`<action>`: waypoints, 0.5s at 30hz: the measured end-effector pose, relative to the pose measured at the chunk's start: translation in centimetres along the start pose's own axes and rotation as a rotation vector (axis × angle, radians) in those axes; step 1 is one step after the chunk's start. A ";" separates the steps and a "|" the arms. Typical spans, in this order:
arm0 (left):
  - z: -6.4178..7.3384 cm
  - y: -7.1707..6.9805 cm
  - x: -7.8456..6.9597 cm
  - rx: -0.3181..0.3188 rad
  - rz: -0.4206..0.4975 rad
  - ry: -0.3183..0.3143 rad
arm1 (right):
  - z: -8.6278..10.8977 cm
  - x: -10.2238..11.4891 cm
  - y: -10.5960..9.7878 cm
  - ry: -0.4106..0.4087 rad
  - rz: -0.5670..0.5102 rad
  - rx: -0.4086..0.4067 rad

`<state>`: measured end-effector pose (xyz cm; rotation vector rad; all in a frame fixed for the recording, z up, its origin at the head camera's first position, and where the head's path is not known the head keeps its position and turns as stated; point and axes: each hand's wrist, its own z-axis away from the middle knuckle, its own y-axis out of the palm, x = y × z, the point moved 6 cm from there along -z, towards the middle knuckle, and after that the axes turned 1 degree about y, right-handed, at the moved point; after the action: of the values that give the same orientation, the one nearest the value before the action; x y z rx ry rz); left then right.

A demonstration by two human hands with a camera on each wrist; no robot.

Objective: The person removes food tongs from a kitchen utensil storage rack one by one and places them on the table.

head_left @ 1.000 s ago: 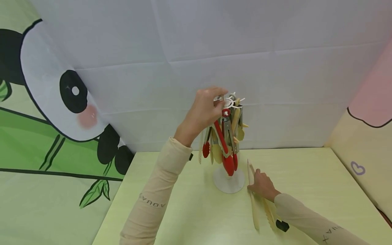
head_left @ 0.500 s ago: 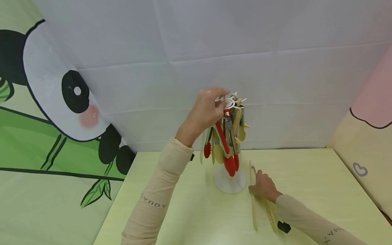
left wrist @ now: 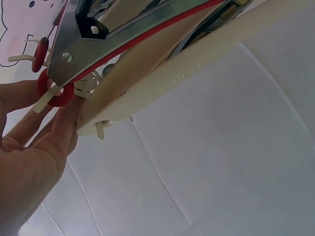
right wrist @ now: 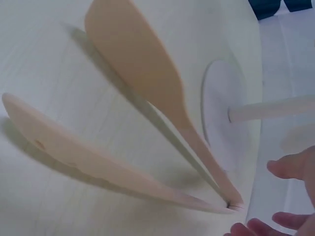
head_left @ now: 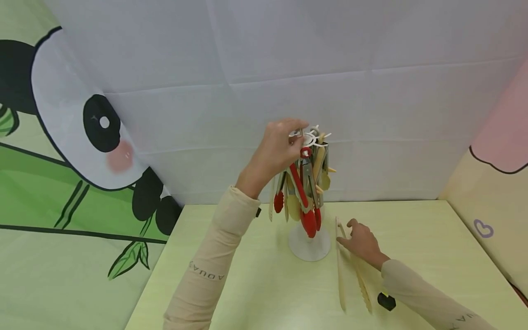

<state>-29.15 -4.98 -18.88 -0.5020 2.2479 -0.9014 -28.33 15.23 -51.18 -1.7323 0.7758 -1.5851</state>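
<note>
A white rotating utensil stand, its round base on the table, carries several hanging kitchen tongs. My left hand grips the stand's top by its white hooks. In the left wrist view, a red ring of a steel-and-red pair of tongs hangs on a hook beside my thumb. A beige pair of tongs lies spread on the table, right of the base. Over its joined end hovers my right hand, thumb and fingers apart. The right wrist view shows its flat blade and its toothed arm.
The pale wooden table ends at a white cloth backdrop. A panda print covers the cloth on the left. Red tongs heads hang low on the stand's front.
My right hand has let go of the beige tongs and drawn slightly up and right. The tongs stay on the table, lying wider apart. My left hand keeps its place on the stand.
</note>
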 end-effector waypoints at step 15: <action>0.0 0.0 0.3 -0.011 0.020 0.003 | -1.0 1.6 -5.1 -0.050 -0.184 -0.157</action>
<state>-29.40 -5.14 -18.99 -0.4828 2.2580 -0.8816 -29.20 16.96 -46.12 -1.9983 0.7522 -1.6304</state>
